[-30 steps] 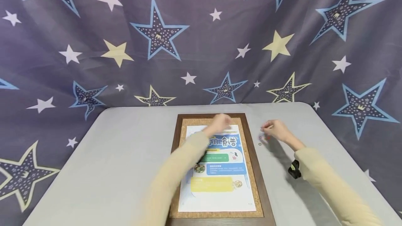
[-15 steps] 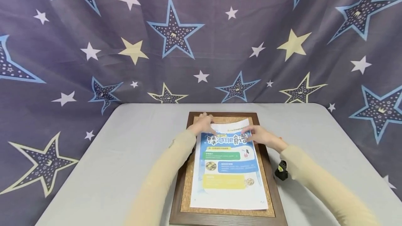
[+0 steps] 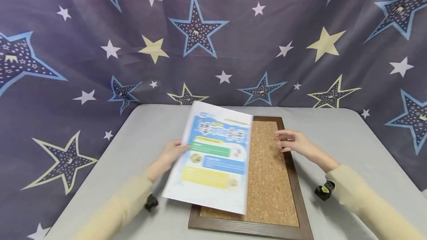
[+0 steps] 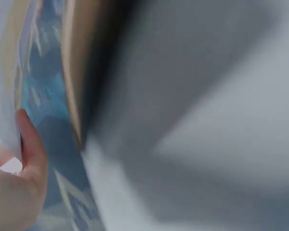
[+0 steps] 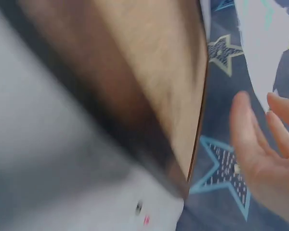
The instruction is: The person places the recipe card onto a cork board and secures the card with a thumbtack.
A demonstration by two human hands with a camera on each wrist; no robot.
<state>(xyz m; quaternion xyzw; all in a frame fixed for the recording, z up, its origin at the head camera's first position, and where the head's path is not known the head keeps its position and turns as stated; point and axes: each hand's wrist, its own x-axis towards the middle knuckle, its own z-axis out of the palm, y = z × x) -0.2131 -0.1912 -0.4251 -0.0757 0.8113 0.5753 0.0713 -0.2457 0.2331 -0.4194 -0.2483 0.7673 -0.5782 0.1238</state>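
My left hand (image 3: 172, 151) pinches the left edge of a printed poster (image 3: 213, 158) that has blue, green and yellow blocks and large lettering. The poster is lifted and tilted over the left part of a cork board (image 3: 270, 180) with a dark brown wooden frame. In the left wrist view, the thumb of the left hand (image 4: 19, 187) lies against the sheet's edge. Over the board's right frame side is my right hand (image 3: 295, 143), fingers loosely bent and apart from the poster. The right wrist view shows that hand (image 5: 269, 163) with nothing between thumb and fingers.
The board lies on a table with a grey cloth (image 3: 153, 121). A dark curtain (image 3: 233, 58) printed with stars hangs behind the table. Small dark and pink bits (image 5: 146, 220) lie on the cloth near the board's corner.
The poster lay on the cork board with both hands at its top; now it is raised and shifted left in my left hand. My right hand has let go and moved right.
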